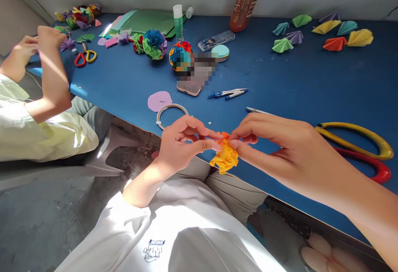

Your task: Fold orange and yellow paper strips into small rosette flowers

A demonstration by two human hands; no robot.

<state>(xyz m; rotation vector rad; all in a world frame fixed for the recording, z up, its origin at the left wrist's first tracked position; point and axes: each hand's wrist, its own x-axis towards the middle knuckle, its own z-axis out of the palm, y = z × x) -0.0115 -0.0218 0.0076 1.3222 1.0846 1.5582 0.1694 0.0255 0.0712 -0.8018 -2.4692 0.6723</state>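
Note:
Between my hands, just over the table's near edge, is a crumpled yellow and orange paper flower (225, 159). My left hand (183, 141) pinches its upper left side with thumb and forefinger. On the other side, the thumb and fingertips of my right hand (276, 147) are closed on the flower's upper right. The orange part shows above the yellow folds, partly covered by fingertips. Under my right hand lie large scissors (357, 129) with yellow and red handles; their middle is hidden. A roll of tape (158, 116) lies near my left hand, beside a purple paper disc (159, 100).
On the blue table (280, 81) are a compass (228, 93), a phone (189, 87), paper balls (154, 44), a glue stick (178, 23) and folded paper fans (334, 44). A red-brown bottle (247, 2) stands behind. At left, another person's hands (51, 40) work near small scissors (85, 56).

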